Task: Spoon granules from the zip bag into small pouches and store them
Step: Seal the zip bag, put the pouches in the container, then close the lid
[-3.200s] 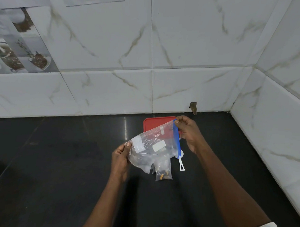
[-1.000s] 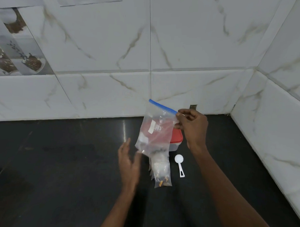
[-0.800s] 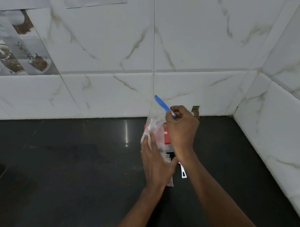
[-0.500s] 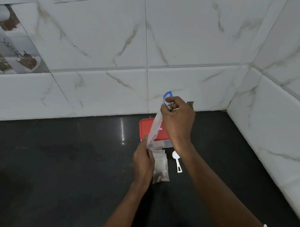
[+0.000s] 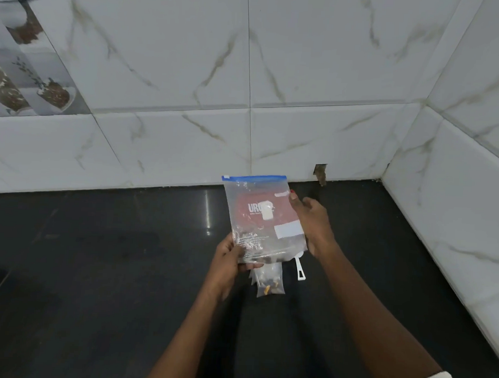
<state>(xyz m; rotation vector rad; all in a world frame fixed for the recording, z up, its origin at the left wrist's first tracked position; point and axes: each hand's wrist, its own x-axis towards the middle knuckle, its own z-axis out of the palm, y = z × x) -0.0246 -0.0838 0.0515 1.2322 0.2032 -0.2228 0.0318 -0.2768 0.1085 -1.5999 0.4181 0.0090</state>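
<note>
While the clear plastic zip bag [image 5: 265, 231] had hung side-on a moment before, it now faced the camera flat. It stood upright above the counter with its blue strip on top. The right hand [image 5: 312, 222] had left the blue strip and come down to the bag's right edge. It touched that edge, but its fingers were partly hidden, so I could not tell if it pinched. The left hand [image 5: 229, 258] was curled round the bottom left corner and held it. Dark granules [image 5: 274, 259] sat low in the bag.

Under the hands lay a shiny black stone counter [image 5: 98, 268]. White marble-look wall tiles [image 5: 176, 59] met in a corner on the right. A picture tile with cups [image 5: 28, 76] was on the left.

I counted one zip bag, two hands and one white plastic spoon [image 5: 299, 271], with only its handle showing. One red box lid [image 5: 281, 209] showed through the bag. Small clear pouches [image 5: 269, 284] lay in a little pile below the bag, too close together to count.
</note>
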